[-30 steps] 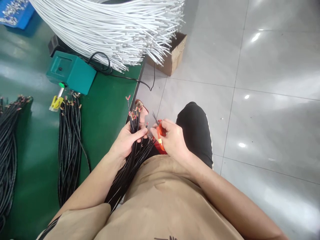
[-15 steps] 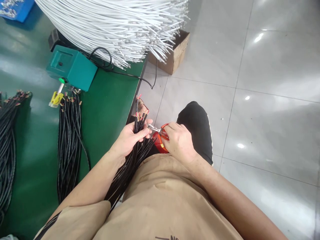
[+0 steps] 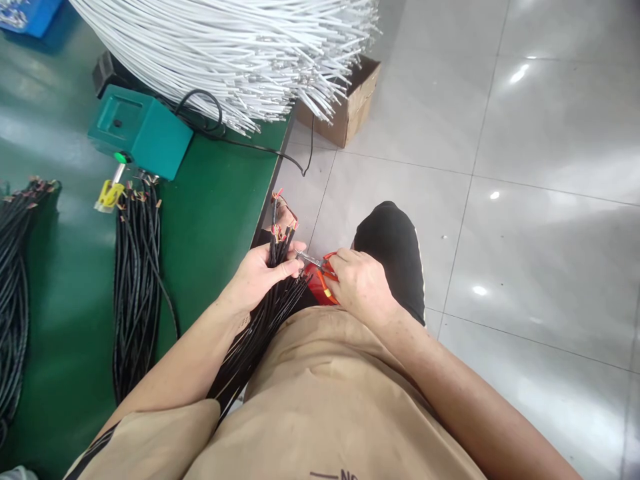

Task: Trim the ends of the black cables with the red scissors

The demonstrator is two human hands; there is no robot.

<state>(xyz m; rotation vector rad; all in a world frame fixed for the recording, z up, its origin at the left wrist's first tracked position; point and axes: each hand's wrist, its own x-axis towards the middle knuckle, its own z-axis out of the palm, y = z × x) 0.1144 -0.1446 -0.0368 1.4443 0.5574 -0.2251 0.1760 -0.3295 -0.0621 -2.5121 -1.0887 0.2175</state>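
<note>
My left hand [image 3: 263, 272] is closed round a bundle of black cables [image 3: 260, 327], whose stripped ends show red and yellow wires just above the fingers. In my right hand [image 3: 363, 283] is a pair of pliers [image 3: 327, 268] with orange-red handles. Their metal jaws reach to the fingertips of my left hand, beside the cables. What lies between the jaws is too small to make out. The lower part of the bundle runs down between my left forearm and my tan apron.
On the green table [image 3: 215, 193] at left stand a teal machine [image 3: 143, 133], more black cable bundles [image 3: 137, 293] and a large heap of white cables [image 3: 240, 60]. A cardboard box [image 3: 353, 107] sits on the floor past the table edge. A red object [image 3: 320, 288] shows below the pliers.
The pliers' jaws and handles have shifted very slightly at my left fingertips. Both hands keep their hold, and the view has moved a little.
</note>
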